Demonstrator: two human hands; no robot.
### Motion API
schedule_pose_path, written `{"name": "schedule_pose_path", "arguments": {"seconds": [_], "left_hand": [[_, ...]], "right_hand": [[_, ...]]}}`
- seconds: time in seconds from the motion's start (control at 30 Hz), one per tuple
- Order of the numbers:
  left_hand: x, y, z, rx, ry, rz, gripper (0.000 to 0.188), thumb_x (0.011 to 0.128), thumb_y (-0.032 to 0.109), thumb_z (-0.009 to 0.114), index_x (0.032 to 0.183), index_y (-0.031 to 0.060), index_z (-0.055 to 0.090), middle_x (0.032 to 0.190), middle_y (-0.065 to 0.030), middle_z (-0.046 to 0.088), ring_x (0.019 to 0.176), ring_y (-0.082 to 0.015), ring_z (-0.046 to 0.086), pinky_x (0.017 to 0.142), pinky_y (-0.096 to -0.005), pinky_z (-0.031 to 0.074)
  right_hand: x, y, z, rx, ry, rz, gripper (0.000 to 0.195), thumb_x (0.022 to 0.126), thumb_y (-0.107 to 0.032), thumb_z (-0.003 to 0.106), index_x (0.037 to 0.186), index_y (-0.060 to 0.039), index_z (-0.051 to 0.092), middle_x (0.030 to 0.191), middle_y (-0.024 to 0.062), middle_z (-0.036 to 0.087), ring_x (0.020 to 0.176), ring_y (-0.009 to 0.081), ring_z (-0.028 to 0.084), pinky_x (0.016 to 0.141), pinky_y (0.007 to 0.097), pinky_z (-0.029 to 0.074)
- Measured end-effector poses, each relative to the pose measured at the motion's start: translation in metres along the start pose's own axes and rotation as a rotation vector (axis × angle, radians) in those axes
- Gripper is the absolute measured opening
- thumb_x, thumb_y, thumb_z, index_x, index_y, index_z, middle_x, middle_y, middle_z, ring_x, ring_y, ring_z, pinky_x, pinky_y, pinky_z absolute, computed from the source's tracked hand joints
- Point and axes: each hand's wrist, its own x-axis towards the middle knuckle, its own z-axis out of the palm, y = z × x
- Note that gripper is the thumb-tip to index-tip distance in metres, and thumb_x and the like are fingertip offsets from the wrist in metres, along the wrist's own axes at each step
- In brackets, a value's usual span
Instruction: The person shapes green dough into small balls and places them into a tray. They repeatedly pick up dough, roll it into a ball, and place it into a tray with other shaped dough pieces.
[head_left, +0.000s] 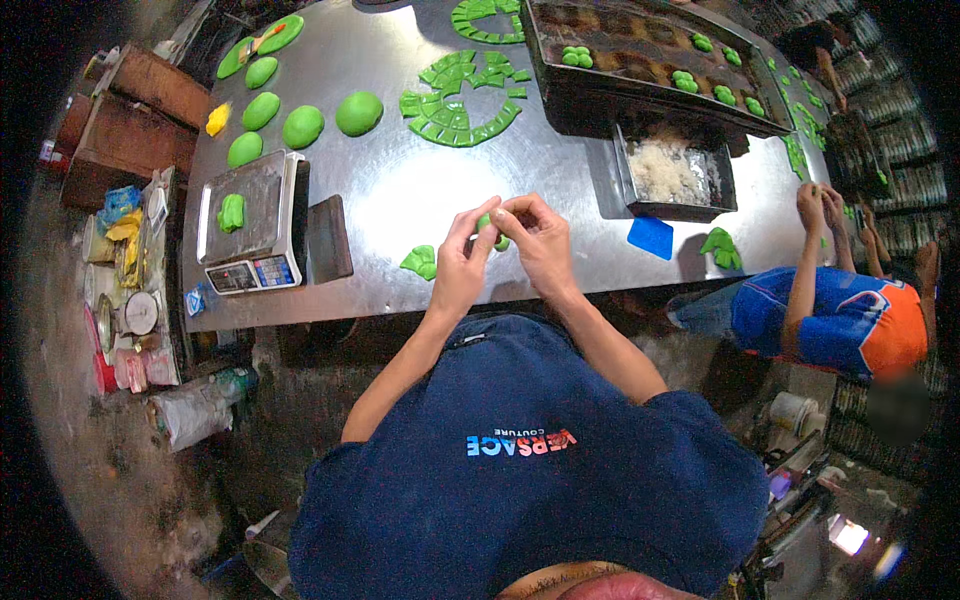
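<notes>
Above the near edge of the steel table, both hands meet around small pieces of green dough. My left hand pinches a green dough piece between thumb and fingertips. Against that same piece press the thumb and fingers of my right hand. A second small dough lump shows below it, partly hidden by the fingers; whether it is held or lies on the table I cannot tell. Flat green dough pieces lie on the steel just left of my left hand.
Left stands a digital scale bearing dough, beside a dark plate. Behind are dough rounds and cut dough rings. Right are a dark tray with dough clusters, a metal pan of whitish crumbs, a blue scraper and a co-worker.
</notes>
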Motion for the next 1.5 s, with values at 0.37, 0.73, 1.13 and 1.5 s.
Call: {"name": "schedule_pose_path", "arguments": {"seconds": [0.37,0.73,1.13,1.5], "left_hand": [[-0.004,0.012,0.022,0.103,0.196,-0.063,0.074,0.104,0.054,0.015,0.099,-0.0006,0.065,0.070,-0.0047,0.061,0.063,-0.0112,0.057,0.060,-0.0241,0.046],[-0.017,-0.047,0.013,-0.382,-0.015,-0.472,0.092,0.098,0.067,0.004,0.120,-0.0025,0.061,0.091,-0.0124,0.070,0.070,-0.0140,0.065,0.060,-0.0239,0.051],[-0.077,-0.077,-0.067,-0.289,0.372,-0.496,0.043,0.105,0.034,0.041,0.134,0.0046,0.052,0.116,-0.0115,0.066,0.093,-0.0145,0.063,0.079,-0.0273,0.050],[-0.111,-0.098,-0.115,-0.169,0.543,-0.452,0.040,0.104,0.034,0.041,0.126,0.0048,0.058,0.112,-0.0110,0.068,0.096,-0.0180,0.063,0.083,-0.0306,0.049]], "right_hand": [[0.006,-0.013,-0.007,-0.310,-0.118,-0.257,0.013,0.087,-0.014,0.071,0.089,-0.0039,0.064,0.084,0.0034,0.054,0.078,0.0161,0.053,0.068,0.0279,0.047],[0.000,0.021,-0.030,-0.690,-0.383,-0.527,0.023,0.086,-0.014,0.069,0.107,-0.0051,0.066,0.106,0.0110,0.065,0.096,0.0256,0.059,0.086,0.0367,0.047],[0.068,0.190,-0.026,-0.995,-0.400,-0.159,0.043,0.077,-0.018,0.075,0.115,-0.0048,0.061,0.111,0.0213,0.051,0.102,0.0359,0.055,0.090,0.0432,0.048],[0.040,0.165,-0.030,-1.300,-0.359,-0.336,0.053,0.072,-0.018,0.076,0.122,-0.0094,0.059,0.113,0.0200,0.056,0.107,0.0395,0.054,0.093,0.0452,0.045]]}}
